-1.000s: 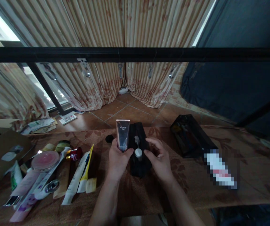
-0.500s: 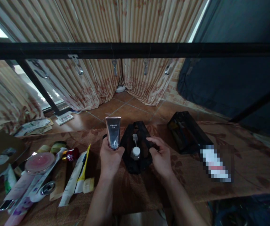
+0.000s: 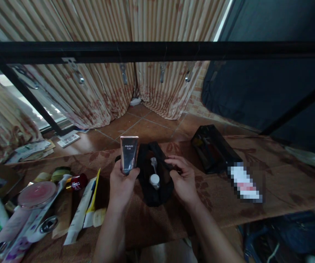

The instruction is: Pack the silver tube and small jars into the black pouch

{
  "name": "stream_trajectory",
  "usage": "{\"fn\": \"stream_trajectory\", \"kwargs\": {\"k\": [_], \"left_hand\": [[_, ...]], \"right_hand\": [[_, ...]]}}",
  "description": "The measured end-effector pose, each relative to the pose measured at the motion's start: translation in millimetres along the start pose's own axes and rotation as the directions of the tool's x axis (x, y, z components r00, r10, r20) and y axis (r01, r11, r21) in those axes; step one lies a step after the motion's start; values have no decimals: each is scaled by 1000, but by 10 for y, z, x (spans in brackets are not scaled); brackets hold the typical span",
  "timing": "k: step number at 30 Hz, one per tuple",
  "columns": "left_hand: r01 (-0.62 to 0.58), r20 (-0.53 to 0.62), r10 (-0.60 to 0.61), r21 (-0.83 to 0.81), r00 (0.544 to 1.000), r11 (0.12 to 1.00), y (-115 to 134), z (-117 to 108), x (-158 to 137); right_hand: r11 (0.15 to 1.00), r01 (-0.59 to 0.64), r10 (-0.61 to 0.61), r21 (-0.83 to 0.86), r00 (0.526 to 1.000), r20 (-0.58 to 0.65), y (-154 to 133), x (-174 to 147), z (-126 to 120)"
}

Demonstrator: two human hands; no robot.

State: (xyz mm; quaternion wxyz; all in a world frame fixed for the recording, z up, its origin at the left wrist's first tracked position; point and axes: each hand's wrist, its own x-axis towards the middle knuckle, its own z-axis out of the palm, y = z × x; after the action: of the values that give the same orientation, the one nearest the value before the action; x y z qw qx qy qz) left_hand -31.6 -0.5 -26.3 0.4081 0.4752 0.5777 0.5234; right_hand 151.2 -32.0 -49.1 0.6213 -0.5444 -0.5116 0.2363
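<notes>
- I saw the left hand (image 3: 122,184) grasping a dark grey, flattened squeeze tube with pale lettering (image 3: 129,155), its fingers wrapped around the lower end and its broad end pointing up and away.
- The left thumb tip lay at the left edge of an open black mesh pouch (image 3: 157,199); I could not tell whether it gripped the fabric too.
- I had the right hand (image 3: 184,180) at the pouch's right edge, thumb and forefinger pinching the fabric.
- The pouch sat between both hands on a brown patterned cloth (image 3: 214,208), and the tube was outside it, just to the left.
- Inside the pouch I made out a small clear bottle with a round white cap (image 3: 154,179) and, on its far side, a small pale spoon-shaped item (image 3: 154,162).
- To the right and farther off lay a second, glossy black pouch (image 3: 220,146).
- Well to the left I saw a crowded group: a round pink lidded container (image 3: 37,194), a red jar with a gold band (image 3: 77,182) and a slim yellow tube (image 3: 95,193).
</notes>
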Motion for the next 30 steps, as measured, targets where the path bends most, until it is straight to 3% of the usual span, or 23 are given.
{"fn": "stream_trajectory", "kwargs": {"k": [9,30], "left_hand": [[-15,-43,9,-150,999,989,132,-8,-73],[-102,-55,89,-309,994,946,81,-24,-91]], "right_hand": [[998,45,-47,48,998,38,-1,-29,-7],[995,89,-87,-35,994,63,9,-34,-8]]}}
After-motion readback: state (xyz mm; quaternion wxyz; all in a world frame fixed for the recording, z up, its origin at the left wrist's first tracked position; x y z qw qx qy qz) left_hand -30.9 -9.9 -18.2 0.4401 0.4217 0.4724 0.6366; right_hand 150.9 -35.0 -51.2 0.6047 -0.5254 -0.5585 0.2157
